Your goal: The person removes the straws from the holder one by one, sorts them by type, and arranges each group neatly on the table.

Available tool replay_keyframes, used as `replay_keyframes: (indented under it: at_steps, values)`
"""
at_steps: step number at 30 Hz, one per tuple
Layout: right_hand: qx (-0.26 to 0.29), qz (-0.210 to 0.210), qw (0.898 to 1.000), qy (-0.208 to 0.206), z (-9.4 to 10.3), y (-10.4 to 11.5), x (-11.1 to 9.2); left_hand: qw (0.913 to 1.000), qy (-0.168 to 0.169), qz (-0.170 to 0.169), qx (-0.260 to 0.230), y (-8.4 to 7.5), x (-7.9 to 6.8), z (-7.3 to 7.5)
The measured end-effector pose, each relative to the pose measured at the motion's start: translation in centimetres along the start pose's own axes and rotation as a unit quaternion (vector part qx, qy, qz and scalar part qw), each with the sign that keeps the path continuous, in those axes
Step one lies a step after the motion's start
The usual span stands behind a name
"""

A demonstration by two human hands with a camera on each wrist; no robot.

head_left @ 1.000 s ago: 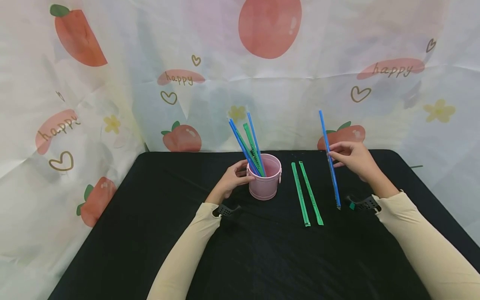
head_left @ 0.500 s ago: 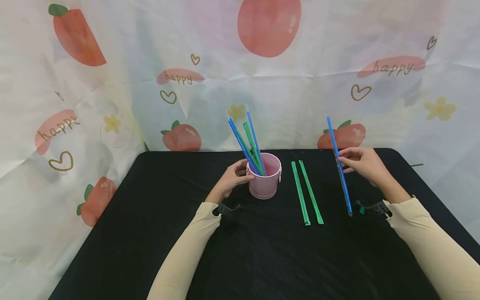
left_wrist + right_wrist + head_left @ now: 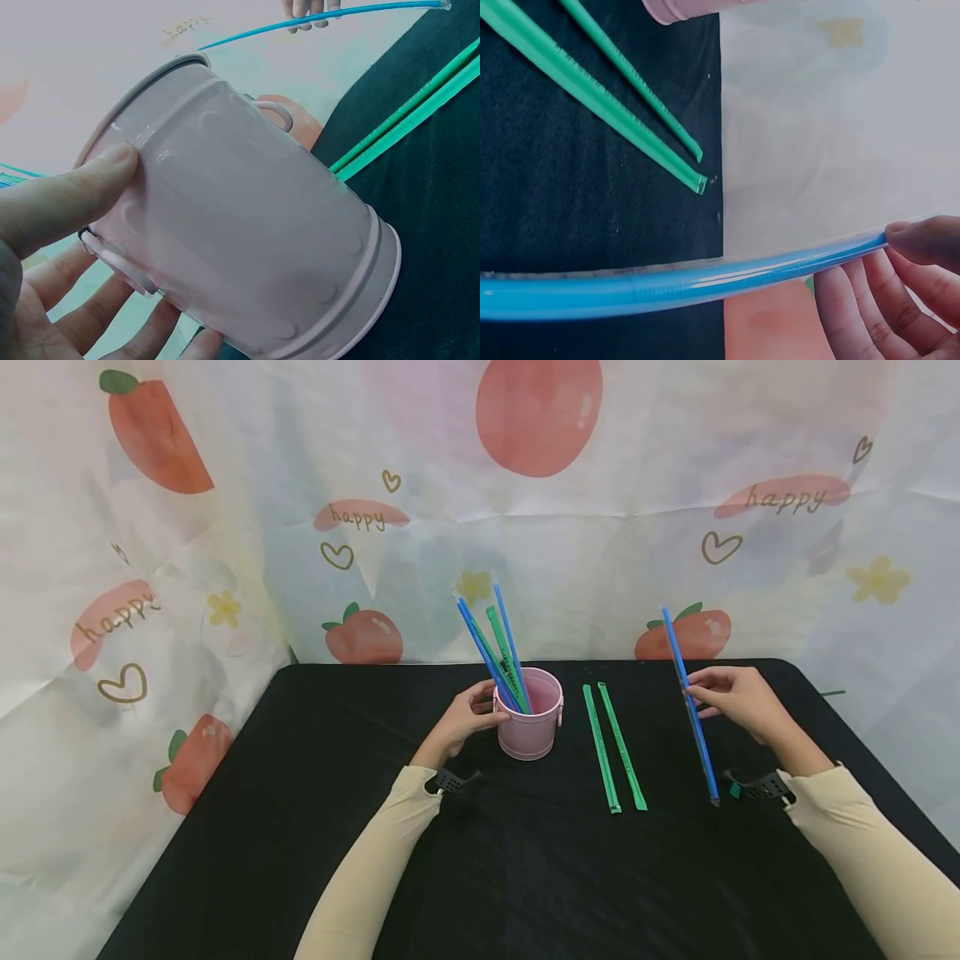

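Note:
A small pink bucket [image 3: 528, 737] stands on the black table, with several blue and green wrapped straws [image 3: 508, 647] leaning out of it to the left. My left hand [image 3: 463, 720] grips the bucket's left side; in the left wrist view the thumb [image 3: 90, 191] presses near the rim while the fingers lie around the handle side. Off to the right, my right hand [image 3: 731, 697] pinches a blue straw [image 3: 691, 706] in a clear wrapper near its middle. The straw is tilted, its upper end leaning left. Between bucket and right hand lie two green wrapped straws [image 3: 602, 747], side by side.
A black cloth [image 3: 540, 868] covers the table. Behind and to the left hangs a pale curtain [image 3: 585, 568] printed with fruit and hearts, close to the table's back edge. Dark wrist straps [image 3: 761, 785] sit at both cuffs.
My right hand has moved right and closer to me, carrying the blue straw along. The left hand, the bucket and the two green straws have stayed put.

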State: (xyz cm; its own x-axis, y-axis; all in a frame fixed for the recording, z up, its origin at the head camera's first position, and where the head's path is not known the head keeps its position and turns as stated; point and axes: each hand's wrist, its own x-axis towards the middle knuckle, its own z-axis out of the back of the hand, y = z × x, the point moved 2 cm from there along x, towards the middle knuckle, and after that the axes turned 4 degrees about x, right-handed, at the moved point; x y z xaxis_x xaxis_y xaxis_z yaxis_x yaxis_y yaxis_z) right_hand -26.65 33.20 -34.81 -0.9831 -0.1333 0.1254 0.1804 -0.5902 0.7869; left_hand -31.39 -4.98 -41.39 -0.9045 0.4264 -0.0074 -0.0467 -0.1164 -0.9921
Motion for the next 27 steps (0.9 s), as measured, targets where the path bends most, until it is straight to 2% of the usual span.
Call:
replay_keyframes:
  at_steps: [27]
  values:
    - [-0.025,-0.020,0.999,0.018,0.7,-2.3,-0.5,1.0000,0.005,-0.001,-0.001,0.0,0.0,0.0]
